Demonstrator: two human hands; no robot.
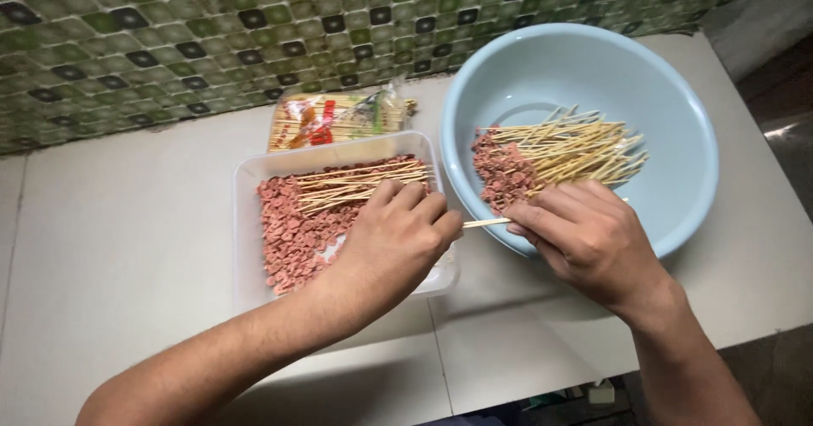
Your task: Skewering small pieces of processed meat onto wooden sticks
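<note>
My right hand (583,233) pinches a thin bamboo skewer (485,222) that points left toward my left hand (394,240). My left hand is closed at the skewer's tip, over the right end of a clear plastic tray (246,223); what its fingers hold is hidden. The tray carries many small pink sausage slices (292,231) and a bundle of bare skewers (356,185). A light blue basin (677,130) to the right holds several finished skewers (550,155) with pink slices on their left ends.
A plastic packet of bamboo skewers (334,117) lies behind the tray against the green tiled wall (212,36). Everything rests on a pale tiled counter (118,240). The counter's front edge runs just below my forearms, its right edge beyond the basin.
</note>
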